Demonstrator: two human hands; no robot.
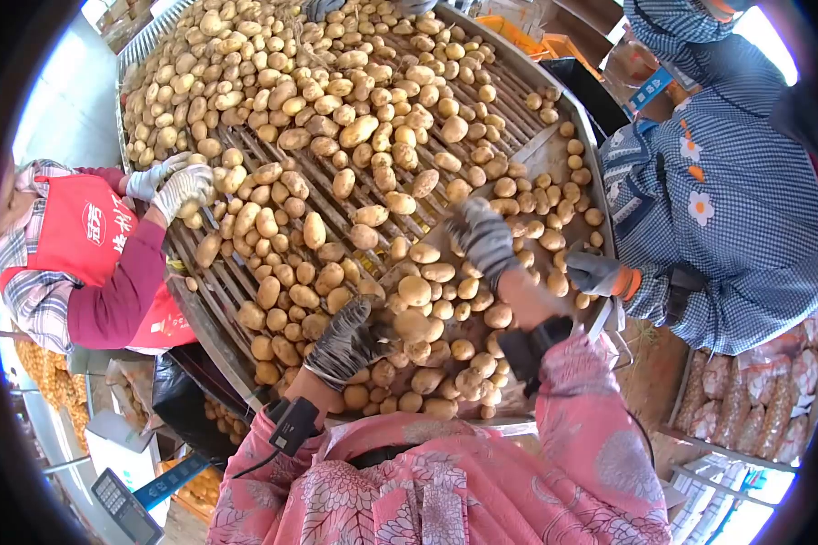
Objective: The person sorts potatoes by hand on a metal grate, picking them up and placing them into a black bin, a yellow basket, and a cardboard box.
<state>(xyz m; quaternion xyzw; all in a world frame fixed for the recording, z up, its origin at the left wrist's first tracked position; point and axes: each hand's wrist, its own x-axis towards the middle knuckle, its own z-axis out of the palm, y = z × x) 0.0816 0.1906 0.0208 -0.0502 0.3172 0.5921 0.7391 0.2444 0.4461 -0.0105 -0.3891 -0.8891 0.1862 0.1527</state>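
Potatoes [359, 132] of mixed sizes cover a slatted metal sorting table [234, 145]. My left hand [350, 343], in a dark striped glove, is low over the near potatoes, its thumb and fingers apart. Just off its fingertips is a motion-blurred potato [411, 325]; the fingers do not appear to be wrapped around it. My right hand [483, 238], in a grey striped glove, reaches over the table's middle beside a dividing metal strip. Motion smears its fingers, and whether they hold anything is hidden.
At the left, a person in a red apron [86, 227] has gloved hands [182, 188] on potatoes. Another person in a checked smock [727, 191] stands right, a gloved hand [593, 271] by the table edge. Bagged potatoes [745, 400] lie lower right; a scale [127, 509] stands lower left.
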